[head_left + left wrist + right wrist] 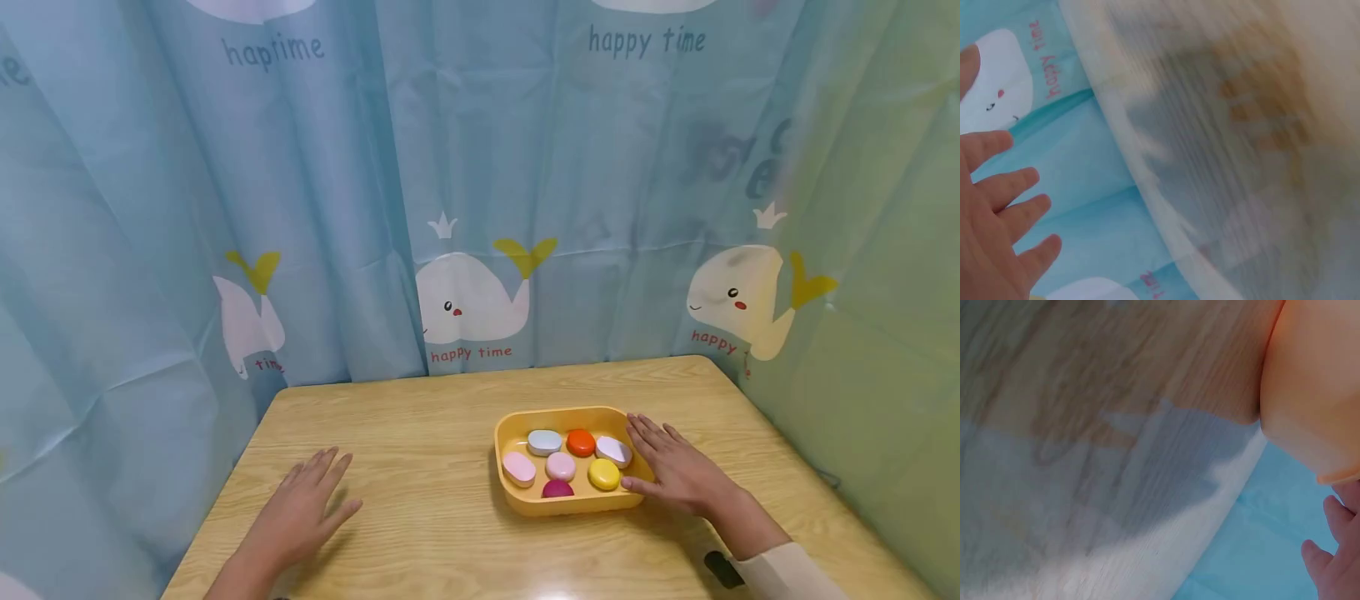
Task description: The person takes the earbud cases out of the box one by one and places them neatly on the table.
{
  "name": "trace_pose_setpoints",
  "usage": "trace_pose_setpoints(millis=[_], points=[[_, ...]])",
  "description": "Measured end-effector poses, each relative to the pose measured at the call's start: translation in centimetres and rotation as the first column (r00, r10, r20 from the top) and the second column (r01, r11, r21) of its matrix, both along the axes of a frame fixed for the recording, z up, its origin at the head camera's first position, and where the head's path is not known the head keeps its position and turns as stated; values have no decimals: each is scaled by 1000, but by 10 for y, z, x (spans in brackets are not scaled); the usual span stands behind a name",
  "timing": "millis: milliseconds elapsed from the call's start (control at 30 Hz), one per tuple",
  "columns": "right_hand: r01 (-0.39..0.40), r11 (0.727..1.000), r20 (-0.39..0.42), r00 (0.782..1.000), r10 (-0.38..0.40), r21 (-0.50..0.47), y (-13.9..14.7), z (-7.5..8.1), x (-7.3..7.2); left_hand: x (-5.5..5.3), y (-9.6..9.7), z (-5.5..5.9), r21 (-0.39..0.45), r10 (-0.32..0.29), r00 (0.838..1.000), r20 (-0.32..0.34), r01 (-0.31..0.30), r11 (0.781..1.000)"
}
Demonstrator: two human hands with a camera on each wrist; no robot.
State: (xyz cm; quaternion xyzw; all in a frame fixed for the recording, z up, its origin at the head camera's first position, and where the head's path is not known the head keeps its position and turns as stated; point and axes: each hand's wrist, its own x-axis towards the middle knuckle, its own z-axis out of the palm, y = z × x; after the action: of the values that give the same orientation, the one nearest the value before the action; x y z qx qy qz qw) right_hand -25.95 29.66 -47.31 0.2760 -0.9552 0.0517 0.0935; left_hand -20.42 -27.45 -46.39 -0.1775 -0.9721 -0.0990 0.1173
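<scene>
An orange-yellow tray (585,505) sits on the table, right of centre in the head view. It holds several smooth, rounded pebble-like pieces: pale grey (544,442), orange-red (581,442), whitish (613,451), yellow (603,474), magenta (558,489) and two pink ones. My right hand (678,467) is at the tray's right side, fingers extended along the rim and thumb toward its near corner. In the right wrist view its fingertips show right at the rim of the tray (1316,381). My left hand (300,508) hovers over the table's left part, fingers spread and holding nothing.
The wooden table (405,433) has light grain. Blue curtains (337,208) with whale prints hang behind it and on the left, with a greenish one (892,333) on the right. A small black object (722,569) shows beside the right sleeve.
</scene>
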Motion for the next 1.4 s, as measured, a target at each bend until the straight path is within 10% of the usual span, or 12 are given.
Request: trace_pose_setpoints(millis=[1400], points=[[16, 999, 34, 999, -17, 28, 0, -1, 6, -68, 113, 21, 8, -210, 978, 1, 210, 978]])
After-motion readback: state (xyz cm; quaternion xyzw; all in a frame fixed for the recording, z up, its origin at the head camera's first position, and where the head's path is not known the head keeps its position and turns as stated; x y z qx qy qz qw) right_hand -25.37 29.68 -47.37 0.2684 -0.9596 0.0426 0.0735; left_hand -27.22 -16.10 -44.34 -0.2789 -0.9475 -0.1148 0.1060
